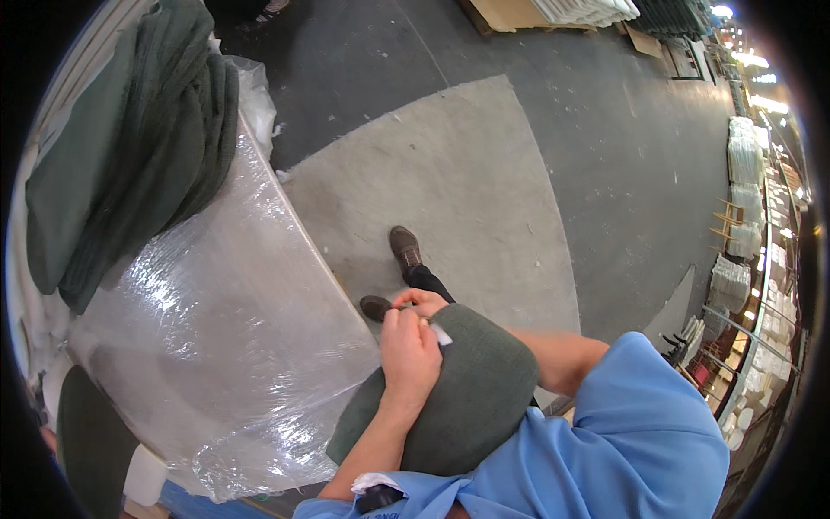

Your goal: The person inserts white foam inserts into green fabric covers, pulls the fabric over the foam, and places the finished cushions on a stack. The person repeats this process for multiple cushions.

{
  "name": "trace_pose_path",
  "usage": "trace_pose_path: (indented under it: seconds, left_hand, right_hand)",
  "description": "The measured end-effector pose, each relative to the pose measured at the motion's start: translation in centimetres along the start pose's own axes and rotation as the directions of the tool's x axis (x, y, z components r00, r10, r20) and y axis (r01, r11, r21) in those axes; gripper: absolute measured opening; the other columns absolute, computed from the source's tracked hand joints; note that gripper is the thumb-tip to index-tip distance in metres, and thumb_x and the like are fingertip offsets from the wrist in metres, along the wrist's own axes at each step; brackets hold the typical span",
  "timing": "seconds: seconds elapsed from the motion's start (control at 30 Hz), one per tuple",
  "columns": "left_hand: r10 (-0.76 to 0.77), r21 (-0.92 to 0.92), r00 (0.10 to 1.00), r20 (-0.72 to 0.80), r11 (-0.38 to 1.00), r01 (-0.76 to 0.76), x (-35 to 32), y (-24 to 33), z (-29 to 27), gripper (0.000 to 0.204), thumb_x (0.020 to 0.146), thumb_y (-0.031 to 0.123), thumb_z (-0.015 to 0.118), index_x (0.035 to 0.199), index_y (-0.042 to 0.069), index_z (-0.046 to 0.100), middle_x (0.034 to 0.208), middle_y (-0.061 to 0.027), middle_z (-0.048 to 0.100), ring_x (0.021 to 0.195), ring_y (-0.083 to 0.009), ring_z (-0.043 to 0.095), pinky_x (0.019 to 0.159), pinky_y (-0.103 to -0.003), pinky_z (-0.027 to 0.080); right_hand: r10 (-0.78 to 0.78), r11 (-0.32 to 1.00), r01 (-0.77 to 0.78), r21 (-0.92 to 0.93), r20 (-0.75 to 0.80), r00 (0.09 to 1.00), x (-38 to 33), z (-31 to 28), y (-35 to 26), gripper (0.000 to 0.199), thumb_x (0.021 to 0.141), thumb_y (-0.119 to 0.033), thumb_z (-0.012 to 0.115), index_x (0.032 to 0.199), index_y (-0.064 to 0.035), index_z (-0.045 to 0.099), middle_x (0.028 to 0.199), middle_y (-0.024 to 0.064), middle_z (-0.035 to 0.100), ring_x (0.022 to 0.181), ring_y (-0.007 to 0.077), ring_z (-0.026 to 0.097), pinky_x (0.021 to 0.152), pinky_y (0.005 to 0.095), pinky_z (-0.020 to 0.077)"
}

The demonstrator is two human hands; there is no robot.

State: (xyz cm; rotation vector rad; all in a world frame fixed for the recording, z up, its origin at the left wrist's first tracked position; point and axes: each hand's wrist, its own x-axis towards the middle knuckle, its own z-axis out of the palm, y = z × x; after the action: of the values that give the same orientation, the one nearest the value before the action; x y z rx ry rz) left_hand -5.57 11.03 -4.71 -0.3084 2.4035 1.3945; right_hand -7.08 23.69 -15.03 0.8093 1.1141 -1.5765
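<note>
A dark green fabric cushion cover (471, 381) lies against my body and over my right forearm. At its far edge, my left hand (411, 350) is closed in a pinch. My right hand (421, 300) comes from behind the cover, its fingers curled and pinching at that same edge beside the left fingertips. A small white tag (442, 334) sticks out from the cover next to my left hand. What lies right between the fingertips is too small to make out.
To my left stands a large block wrapped in clear plastic film (233, 320). Several dark green covers (147, 138) are heaped on its far end, and another green piece (91, 441) hangs nearer. Pale sheet flooring (450, 164) lies underfoot. Stacked goods (748, 199) line the right side.
</note>
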Motion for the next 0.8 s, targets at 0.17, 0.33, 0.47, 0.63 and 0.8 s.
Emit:
trace_pose_path:
  seconds: [0.17,0.33,0.47,0.63,0.8]
  left_hand:
    - [0.035,-0.024,0.998,-0.059,0.999,-0.036,-0.3,-0.1,-0.1,0.01,0.091,0.004,0.061,0.087,-0.001,0.053,0.09,-0.0185,0.054,0.085,-0.0391,0.056,0.075,-0.05,0.045]
    - [0.028,0.068,0.999,0.015,0.997,-0.029,-0.2,-0.1,-0.4,0.009,0.093,0.005,0.06,0.09,-0.002,0.055,0.093,-0.0201,0.055,0.089,-0.0413,0.057,0.079,-0.052,0.046]
    - [0.0,0.064,1.0,-0.006,0.998,0.0,-0.4,0.0,-0.5,0.012,0.094,0.005,0.062,0.088,-0.001,0.054,0.092,-0.0196,0.055,0.087,-0.0413,0.056,0.078,-0.052,0.046]
    - [0.077,0.006,0.995,-0.057,0.997,-0.077,-0.1,-0.5,0.0,0.016,0.094,0.006,0.064,0.085,-0.001,0.053,0.088,-0.0181,0.053,0.083,-0.0383,0.056,0.073,-0.049,0.045]
    - [0.077,-0.045,0.994,-0.081,0.996,-0.08,0.2,-0.6,0.1,0.015,0.094,0.006,0.063,0.086,-0.001,0.052,0.09,-0.0187,0.054,0.083,-0.04,0.055,0.074,-0.051,0.045]
  right_hand:
    - [-0.018,0.997,0.019,-0.076,0.008,1.0,2.6,0.6,0.7,0.027,0.085,-0.003,0.073,0.111,-0.0072,0.068,0.101,0.0016,0.069,0.088,0.0133,0.068,0.08,0.0304,0.0566]
    - [-0.031,0.98,-0.024,-0.196,-0.272,0.962,-1.8,0.9,-1.1,0.021,0.093,-0.015,0.073,0.112,-0.0059,0.069,0.098,0.0009,0.069,0.085,0.014,0.068,0.078,0.0316,0.0565]
    - [0.137,0.99,-0.138,0.004,-0.157,0.978,-10.9,-3.5,-5.6,0.055,0.113,-0.05,0.045,0.142,-0.0055,0.059,0.115,0.0103,0.068,0.103,0.0216,0.066,0.09,0.0398,0.055]
    - [0.318,0.936,-0.307,-0.172,0.044,0.947,-22.7,-1.8,-10.3,0.071,0.113,-0.059,0.035,0.154,-0.0026,0.047,0.149,0.0161,0.055,0.136,0.0255,0.054,0.108,0.0477,0.0481]
    - [0.371,0.802,-0.37,-0.47,-0.095,0.924,-17.9,0.2,-10.6,0.066,0.113,-0.05,0.046,0.149,0.0047,0.05,0.144,0.02,0.06,0.132,0.0288,0.059,0.106,0.0496,0.0519]
